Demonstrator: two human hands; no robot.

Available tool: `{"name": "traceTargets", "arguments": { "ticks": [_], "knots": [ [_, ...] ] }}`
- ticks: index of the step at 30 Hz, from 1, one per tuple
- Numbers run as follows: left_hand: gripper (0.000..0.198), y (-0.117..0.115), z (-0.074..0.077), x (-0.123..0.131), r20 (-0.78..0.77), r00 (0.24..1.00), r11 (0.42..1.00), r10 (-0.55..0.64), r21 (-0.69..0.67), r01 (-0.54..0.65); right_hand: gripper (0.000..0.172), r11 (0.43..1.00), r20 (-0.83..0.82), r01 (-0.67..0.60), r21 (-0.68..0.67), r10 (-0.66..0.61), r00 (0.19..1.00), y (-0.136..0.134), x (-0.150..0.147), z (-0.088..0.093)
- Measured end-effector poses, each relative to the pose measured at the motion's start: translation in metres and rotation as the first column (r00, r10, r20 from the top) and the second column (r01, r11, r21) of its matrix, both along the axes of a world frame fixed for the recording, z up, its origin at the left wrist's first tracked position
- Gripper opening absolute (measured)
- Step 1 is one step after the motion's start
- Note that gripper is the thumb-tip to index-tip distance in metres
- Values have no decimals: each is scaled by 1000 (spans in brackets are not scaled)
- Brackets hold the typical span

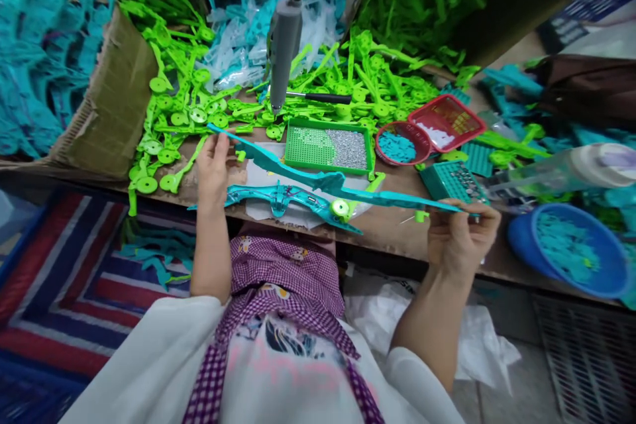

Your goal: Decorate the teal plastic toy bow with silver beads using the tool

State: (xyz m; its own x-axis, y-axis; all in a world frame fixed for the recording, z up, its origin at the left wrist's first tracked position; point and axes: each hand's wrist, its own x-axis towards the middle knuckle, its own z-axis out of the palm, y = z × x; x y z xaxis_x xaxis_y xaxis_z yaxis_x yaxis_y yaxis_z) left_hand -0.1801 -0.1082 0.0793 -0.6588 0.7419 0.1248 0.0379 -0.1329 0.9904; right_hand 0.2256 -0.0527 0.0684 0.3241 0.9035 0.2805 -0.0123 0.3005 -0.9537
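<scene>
A long turquoise plastic toy bow half (pixel 325 180) spans the space between my hands, held above the table edge. My left hand (pixel 213 162) is closed on its left end; my right hand (pixel 462 235) pinches the right end between thumb and fingers. Small light-green pieces show near both ends. Below it lies another turquoise bow half (pixel 279 200), its ribbed inside facing up. A lime-green arm with a round wheel (pixel 340 207) rests at that lower half's right end; whether it is fastened cannot be seen.
An electric screwdriver (pixel 285 53) hangs over the table. Behind are a green screw tray (pixel 328 146), heaped lime-green arms (pixel 199 93) and a black-handled screwdriver (pixel 325 98). Red baskets (pixel 447 122), a bottle (pixel 561 169) and a blue bowl (pixel 521 245) stand right, a carton (pixel 116 86) left.
</scene>
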Motion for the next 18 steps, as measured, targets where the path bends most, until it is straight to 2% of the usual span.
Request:
{"name": "traceTargets", "arguments": {
  "ticks": [5,9,14,18],
  "knots": [
    [54,-45,-12,-36,101,989,983,-110,-138,123,48,989,-71,-86,-123,77,994,-17,-12,-7],
    [51,-71,-17,-61,100,981,931,-169,-312,192,41,968,-94,-161,-195,145,985,-22,-28,-17],
    [55,-81,-27,-83,-55,925,847,-376,-426,319,36,953,-151,-232,-193,205,967,-22,-40,-24],
    [50,-84,-37,-93,-268,822,811,-502,-478,339,37,940,-166,-278,-197,248,955,-27,-42,-29]
  ]
}}
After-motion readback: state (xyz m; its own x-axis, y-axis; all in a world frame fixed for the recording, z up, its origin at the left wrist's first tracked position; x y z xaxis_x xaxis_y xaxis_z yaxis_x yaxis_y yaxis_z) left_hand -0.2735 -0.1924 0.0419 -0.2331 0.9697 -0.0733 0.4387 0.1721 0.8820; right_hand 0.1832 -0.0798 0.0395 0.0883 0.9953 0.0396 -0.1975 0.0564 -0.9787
